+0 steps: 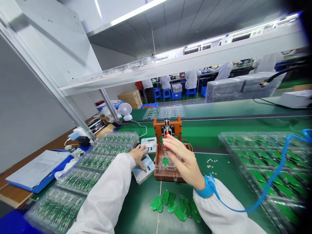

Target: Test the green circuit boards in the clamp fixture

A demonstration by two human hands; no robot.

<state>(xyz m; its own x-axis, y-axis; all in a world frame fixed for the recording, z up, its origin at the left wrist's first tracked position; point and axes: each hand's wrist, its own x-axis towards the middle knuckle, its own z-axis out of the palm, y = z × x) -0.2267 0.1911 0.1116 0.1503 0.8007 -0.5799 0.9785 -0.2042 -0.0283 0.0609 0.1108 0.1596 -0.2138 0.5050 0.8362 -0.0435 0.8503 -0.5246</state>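
My right hand (181, 159) is closed around the red-tipped lever (166, 136) of a small brown test fixture (168, 130). A green circuit board (165, 161) lies in the fixture's clear nest just under that hand. My left hand (139, 155) rests on a light blue box with a display (145, 167), its fingers bent down onto the box top. A second small meter (149, 144) stands right behind it. Several loose green boards (174, 204) lie on the green mat between my forearms. A blue wrist strap (207, 188) with a coiled cord is on my right wrist.
Clear trays of green boards (97, 159) are stacked to the left, and more trays (263, 162) lie to the right. A tray (164, 112) sits on the conveyor behind. A small white fan (125, 110), papers on a blue clipboard (36, 169), and people working at far benches.
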